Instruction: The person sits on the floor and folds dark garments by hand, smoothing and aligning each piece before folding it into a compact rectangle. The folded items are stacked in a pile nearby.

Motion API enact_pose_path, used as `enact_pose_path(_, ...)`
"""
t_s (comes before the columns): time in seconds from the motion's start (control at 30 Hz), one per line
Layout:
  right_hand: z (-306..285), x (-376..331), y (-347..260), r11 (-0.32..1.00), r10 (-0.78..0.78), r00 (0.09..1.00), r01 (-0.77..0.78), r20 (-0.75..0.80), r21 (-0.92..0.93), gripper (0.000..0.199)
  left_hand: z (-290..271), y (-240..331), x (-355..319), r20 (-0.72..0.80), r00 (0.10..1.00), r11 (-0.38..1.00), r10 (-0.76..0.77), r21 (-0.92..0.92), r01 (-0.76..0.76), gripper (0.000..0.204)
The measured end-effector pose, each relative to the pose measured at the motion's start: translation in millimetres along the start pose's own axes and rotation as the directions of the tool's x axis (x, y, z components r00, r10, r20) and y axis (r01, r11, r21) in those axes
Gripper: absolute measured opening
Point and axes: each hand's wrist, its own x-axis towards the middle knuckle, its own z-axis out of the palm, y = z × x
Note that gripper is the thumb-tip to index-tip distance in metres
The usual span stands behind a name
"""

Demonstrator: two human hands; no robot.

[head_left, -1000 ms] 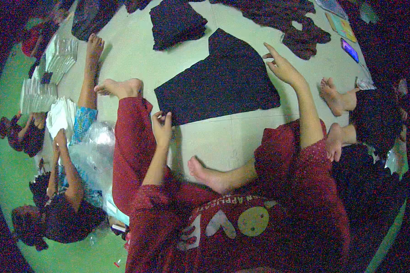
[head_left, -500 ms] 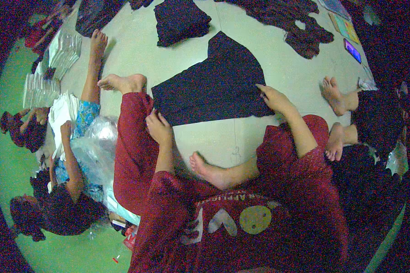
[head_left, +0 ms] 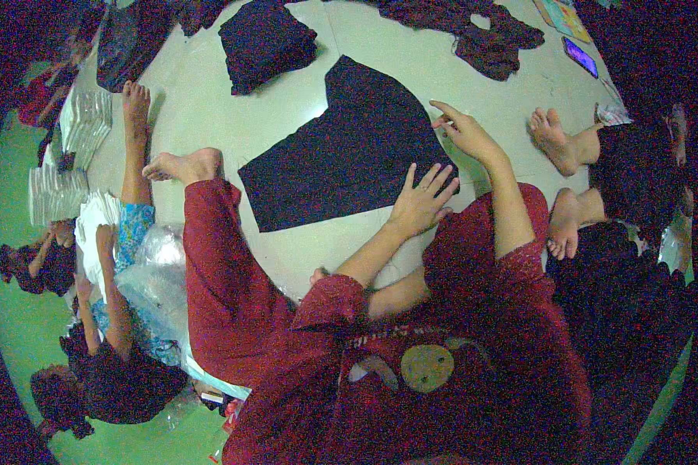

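A dark garment [head_left: 341, 159], folded flat into an angled shape like trousers, lies on the pale floor in front of me. My left hand [head_left: 422, 201] rests on its near right corner with the fingers spread. Just beyond the garment's right edge is my right hand [head_left: 467, 136], its index finger stretched out and the other fingers loosely bent. Nothing shows in either hand. Whether the right fingertips touch the cloth I cannot tell.
A folded dark bundle [head_left: 265, 45] and crumpled dark cloth [head_left: 492, 50] lie farther off. A phone [head_left: 580, 56] is at the far right. On the left, a person holds white folded sheets [head_left: 97, 232] near plastic-wrapped stacks [head_left: 85, 120]. Another person's feet [head_left: 564, 217] are at the right.
My left hand has let go of the garment's left end and crossed to its near right corner. My right hand has lifted from the right edge and moved slightly farther away.
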Motion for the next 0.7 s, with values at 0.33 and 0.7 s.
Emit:
enact_pose_path(0.33,40.8,-25.8,-49.5,0.925,-0.252,0.967,0.233,-0.026,-0.299,0.049,-56.4,-81.2,-117.8,-0.601,0.489,0.597,-0.632,0.025,0.802,0.050)
enact_pose_path(0.7,78.6,-24.1,-44.6,0.854,-0.194,0.952,0.282,0.236,-0.438,0.046,-105.0,-189.7,10.8,-0.560,0.626,0.837,-0.542,-0.291,0.464,0.032)
